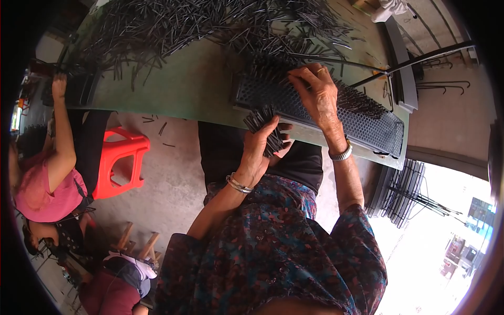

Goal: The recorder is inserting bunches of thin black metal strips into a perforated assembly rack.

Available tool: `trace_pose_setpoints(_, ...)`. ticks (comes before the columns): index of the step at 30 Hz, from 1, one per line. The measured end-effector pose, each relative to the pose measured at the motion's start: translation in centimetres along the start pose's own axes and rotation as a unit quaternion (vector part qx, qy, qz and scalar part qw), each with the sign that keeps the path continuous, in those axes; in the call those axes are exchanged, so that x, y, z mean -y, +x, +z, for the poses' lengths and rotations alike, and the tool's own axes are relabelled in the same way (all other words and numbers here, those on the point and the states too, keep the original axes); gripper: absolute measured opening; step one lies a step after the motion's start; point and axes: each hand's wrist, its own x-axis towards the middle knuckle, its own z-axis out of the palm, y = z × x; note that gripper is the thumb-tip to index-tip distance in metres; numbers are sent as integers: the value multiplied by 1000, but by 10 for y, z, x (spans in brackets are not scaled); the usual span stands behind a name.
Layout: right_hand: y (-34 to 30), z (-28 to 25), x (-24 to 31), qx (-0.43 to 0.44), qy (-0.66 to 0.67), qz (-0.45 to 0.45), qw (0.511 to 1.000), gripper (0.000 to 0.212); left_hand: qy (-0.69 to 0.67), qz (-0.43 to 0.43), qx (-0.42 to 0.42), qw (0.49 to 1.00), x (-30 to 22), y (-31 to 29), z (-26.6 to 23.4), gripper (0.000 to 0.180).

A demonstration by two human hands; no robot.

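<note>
Near the middle of the frame the left hand (261,149) grips a bundle of short dark rods (266,127), its fingers curled and pressed together around them so the rod ends fan out above the thumb. The bundle sits just below the near edge of the green counter (189,89), in front of the person's lap. Up and to the right, the right hand (317,94) lies on a dark perforated tray (362,122) that rests along the counter's edge; its fingertips are drawn together at the tray's upper left part, seemingly pinching a single rod, though whether one is actually between them is too small to tell.

The rods look thin, stiff and light — probably smooth enough to slide out of a loose grip, so a bundle is best held around its middle, as here, and a single rod near one end. The tray seems rigid, with rows of rods already standing in it across the right part.

A large loose heap of the same rods (210,26) spreads over the upper part of the counter, touching the tray's far side. A long dark bar (415,60) slants across the upper right. At the left of the frame another person in a pink top (44,189) reaches a hand up to the counter, beside a red plastic stool (123,163) on the floor — well apart from the hands. A stack of dark racks (401,191) lies at the lower right, under the counter's end.
</note>
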Motion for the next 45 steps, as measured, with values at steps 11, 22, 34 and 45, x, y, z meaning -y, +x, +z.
trace_pose_setpoints(11,-10,3,3,-21,-45,-8,999,22,32,42,23,998,-4,-2,-2,21)
trace_pose_setpoints(22,-24,-16,19,205,361,265,870,25,50,33,10,998,-10,-12,14,23)
trace_pose_setpoints(34,-26,-22,19,223,354,278,864,17,97,42,24,994,-12,-13,11,27)
trace_pose_setpoints(45,-17,-41,17,65,283,242,926,9,17,-40,15,999,-5,-4,3,27)
